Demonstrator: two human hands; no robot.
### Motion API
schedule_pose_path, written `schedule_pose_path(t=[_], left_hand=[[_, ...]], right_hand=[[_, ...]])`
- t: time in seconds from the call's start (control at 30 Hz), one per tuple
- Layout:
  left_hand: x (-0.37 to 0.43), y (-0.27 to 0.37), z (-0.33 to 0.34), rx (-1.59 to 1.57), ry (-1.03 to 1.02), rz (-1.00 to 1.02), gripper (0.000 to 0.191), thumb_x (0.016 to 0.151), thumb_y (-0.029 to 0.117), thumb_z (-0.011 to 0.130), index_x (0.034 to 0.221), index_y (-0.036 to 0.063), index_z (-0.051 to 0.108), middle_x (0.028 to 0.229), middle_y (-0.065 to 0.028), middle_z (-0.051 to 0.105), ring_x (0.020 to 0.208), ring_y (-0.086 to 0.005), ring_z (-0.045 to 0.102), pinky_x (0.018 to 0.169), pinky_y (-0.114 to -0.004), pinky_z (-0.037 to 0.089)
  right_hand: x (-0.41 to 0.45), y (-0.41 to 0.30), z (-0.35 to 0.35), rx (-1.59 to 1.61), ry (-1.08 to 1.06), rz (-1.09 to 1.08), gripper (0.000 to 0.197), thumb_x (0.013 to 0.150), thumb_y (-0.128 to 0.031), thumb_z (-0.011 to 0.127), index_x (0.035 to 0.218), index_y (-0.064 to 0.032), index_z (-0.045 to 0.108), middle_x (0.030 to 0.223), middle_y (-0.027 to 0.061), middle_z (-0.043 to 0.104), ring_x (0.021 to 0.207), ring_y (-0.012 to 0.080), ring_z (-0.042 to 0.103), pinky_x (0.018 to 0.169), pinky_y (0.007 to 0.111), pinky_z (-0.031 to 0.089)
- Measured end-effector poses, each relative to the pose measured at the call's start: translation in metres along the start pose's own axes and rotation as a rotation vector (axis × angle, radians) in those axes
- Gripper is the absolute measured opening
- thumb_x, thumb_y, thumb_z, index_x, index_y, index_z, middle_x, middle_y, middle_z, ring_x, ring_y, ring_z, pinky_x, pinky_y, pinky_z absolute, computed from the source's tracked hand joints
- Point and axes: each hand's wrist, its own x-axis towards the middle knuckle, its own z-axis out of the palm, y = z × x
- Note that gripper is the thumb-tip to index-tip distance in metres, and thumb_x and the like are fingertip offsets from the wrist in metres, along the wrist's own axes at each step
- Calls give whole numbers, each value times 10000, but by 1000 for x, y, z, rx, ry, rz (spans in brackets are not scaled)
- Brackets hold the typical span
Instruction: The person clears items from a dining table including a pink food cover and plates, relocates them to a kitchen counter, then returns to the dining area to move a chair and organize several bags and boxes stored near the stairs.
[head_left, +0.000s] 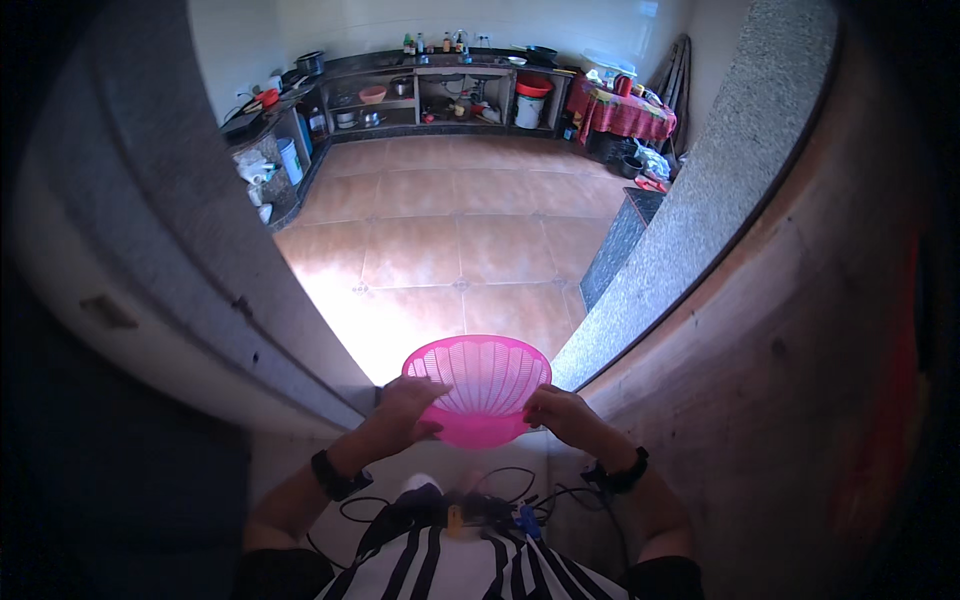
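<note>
A pink plastic colander (480, 375) is held out in front of my body, at the doorway. Its slotted inner wall shows, and I see nothing inside it. On the left side of the rim, my left hand (405, 412) grips the colander with the thumb apart from the fingers. My right hand (559, 412) clasps the rim on the opposite side, its fingers curled over the edge. Each wrist wears a dark strap with a small device.
Door frame sides rise at the left (195, 187) and the right (705, 180). Beyond lies a tiled kitchen floor (487, 247). A low dark-topped block (619, 240) stands inside at right. Along the back runs a counter (442, 67); a cloth-covered table (630, 112) stands beside it. Cables hang near my waist.
</note>
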Motion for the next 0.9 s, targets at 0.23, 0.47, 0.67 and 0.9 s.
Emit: schedule_pose_path(t=[0.23,0.47,0.67,0.9], left_hand=[[127,-116,-25,-249,188,-308,578,828,73,698,1335,-16,433,1268,-213,505,1142,-332,545,932,-394,482],[256,-250,-69,-307,43,-306,507,894,112,629,1351,28,426,1182,-187,584,911,-283,653,798,-352,520],[342,-339,-98,-376,-159,-218,352,896,109,616,1229,5,566,1047,-162,663,889,-273,664,781,-337,521],[433,-412,-96,-485,-244,-252,329,895,80,604,1213,-1,577,1013,-141,680,897,-232,672,793,-322,534]], right_hand=[[109,78,-72,-115,112,39,44,864,30,602,901,15,584,837,96,570,750,178,625,656,301,520],[222,138,-138,58,313,295,84,859,11,560,938,32,582,883,136,600,778,222,655,654,325,516],[272,172,-187,175,596,462,81,887,-7,555,957,33,549,857,111,591,693,181,639,639,291,487],[315,207,-250,279,840,514,57,923,-30,530,942,23,539,872,50,581,668,129,607,643,267,478]])
